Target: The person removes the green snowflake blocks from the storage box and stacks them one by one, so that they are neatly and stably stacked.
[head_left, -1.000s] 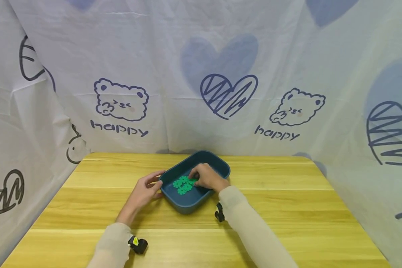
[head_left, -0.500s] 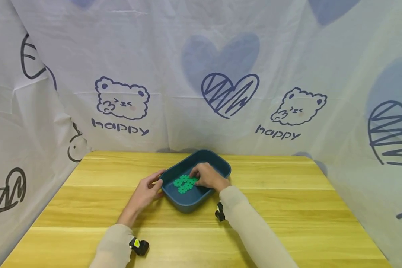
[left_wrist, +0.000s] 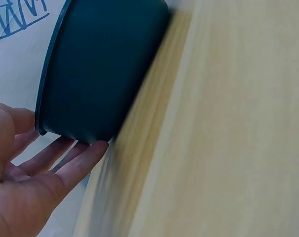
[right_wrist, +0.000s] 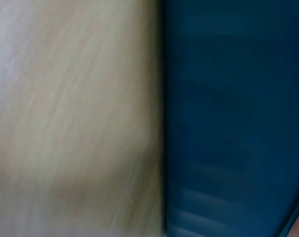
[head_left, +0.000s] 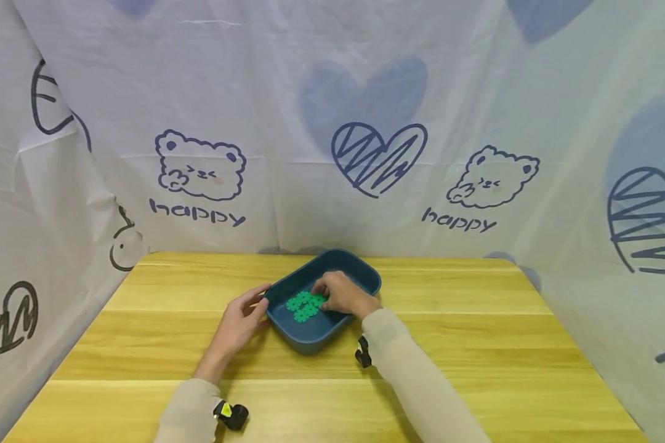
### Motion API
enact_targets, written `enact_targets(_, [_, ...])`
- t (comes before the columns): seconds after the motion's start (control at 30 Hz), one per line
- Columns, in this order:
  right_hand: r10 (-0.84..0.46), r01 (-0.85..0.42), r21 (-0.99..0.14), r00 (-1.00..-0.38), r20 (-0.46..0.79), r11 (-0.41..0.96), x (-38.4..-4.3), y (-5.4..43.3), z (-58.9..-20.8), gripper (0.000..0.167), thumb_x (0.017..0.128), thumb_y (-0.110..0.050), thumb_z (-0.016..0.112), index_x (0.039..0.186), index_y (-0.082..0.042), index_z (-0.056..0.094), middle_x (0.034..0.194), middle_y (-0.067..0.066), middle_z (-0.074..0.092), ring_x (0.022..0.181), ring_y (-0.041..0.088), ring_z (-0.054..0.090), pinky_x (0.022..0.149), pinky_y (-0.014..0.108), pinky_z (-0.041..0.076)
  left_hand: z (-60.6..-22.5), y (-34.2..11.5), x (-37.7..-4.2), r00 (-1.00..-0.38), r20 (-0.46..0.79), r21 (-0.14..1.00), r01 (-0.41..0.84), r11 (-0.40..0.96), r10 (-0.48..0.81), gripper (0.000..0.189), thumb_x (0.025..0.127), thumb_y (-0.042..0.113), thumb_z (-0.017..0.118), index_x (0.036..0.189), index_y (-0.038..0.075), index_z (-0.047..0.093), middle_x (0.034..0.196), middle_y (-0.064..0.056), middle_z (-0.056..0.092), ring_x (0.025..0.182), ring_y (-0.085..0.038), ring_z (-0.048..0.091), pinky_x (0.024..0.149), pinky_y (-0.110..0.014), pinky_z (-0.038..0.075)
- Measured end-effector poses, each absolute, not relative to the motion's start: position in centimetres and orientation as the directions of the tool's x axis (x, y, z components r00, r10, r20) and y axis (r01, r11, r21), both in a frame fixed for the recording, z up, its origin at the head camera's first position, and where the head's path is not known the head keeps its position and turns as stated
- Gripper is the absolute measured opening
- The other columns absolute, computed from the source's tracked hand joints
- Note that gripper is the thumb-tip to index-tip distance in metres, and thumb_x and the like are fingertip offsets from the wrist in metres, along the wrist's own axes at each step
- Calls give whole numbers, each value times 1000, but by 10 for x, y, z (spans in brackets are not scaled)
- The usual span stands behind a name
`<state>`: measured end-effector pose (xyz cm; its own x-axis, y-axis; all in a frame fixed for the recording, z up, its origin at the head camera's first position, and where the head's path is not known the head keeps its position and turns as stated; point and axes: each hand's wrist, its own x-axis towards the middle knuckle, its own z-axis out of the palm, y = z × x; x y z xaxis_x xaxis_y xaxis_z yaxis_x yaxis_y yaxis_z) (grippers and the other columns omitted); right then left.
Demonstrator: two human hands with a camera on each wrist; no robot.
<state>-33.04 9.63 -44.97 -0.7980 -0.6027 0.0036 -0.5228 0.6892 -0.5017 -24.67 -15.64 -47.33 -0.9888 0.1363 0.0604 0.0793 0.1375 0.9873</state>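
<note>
A dark blue plastic bin sits at an angle on the table. Inside it lie several green snowflake-shaped interlocking discs, close together on the bottom. My right hand reaches in over the near right side, its thumb and fingers bent about the rightmost disc; the fingertips are partly hidden. At the bin's left end, my left hand rests its fairly straight fingers on the outer wall. In the left wrist view those fingers touch the bin's wall, with the thumb by the rim. Only the bin's side fills the right wrist view clearly.
The bin stands on a yellow wood-grain table, near its back edge. Behind and at both sides hangs a pale printed cloth. A small black camera is strapped to each wrist, the left one just above the tabletop.
The left forearm and its wrist camera have shifted slightly to the right and down. My right hand stays at the discs, and the bin holds its place.
</note>
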Motion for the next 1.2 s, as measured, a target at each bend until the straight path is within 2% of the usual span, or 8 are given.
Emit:
enact_targets(0.4, [-615,-545,-516,-787,44,661,-330,95,-450,29,87,-7,81,115,-2,76,111,14,74,97,24,71,86,33,60,-473,-159,-244,-986,11,996,26,89,167,50,105,3,52,155,6,44,150,-28,50,131,-41,59,96,-48,60])
enact_targets(0.77, [-595,-521,-539,-802,44,662,-329,97,-450,31,89,-8,80,119,-3,74,115,13,73,99,23,70,86,32,60,-472,-156,-243,-989,5,994,21,108,148,47,105,3,52,152,6,47,150,-27,49,127,-37,61,94,-47,60])
enact_targets(1.03, [-569,-536,-541,-813,123,648,-325,103,-444,28,88,-11,81,116,-6,76,110,9,71,96,20,69,86,32,59,-472,-156,-242,-990,6,994,21,109,141,46,104,4,54,150,6,49,149,-26,50,128,-41,60,94,-48,60])
enact_targets(1.2, [-545,-526,-549,-826,147,649,-317,116,-429,25,89,-12,80,114,-8,78,109,7,71,97,19,69,86,32,59,-469,-156,-241,-988,9,995,24,100,152,47,105,5,54,152,5,46,151,-27,48,128,-37,61,95,-47,60])
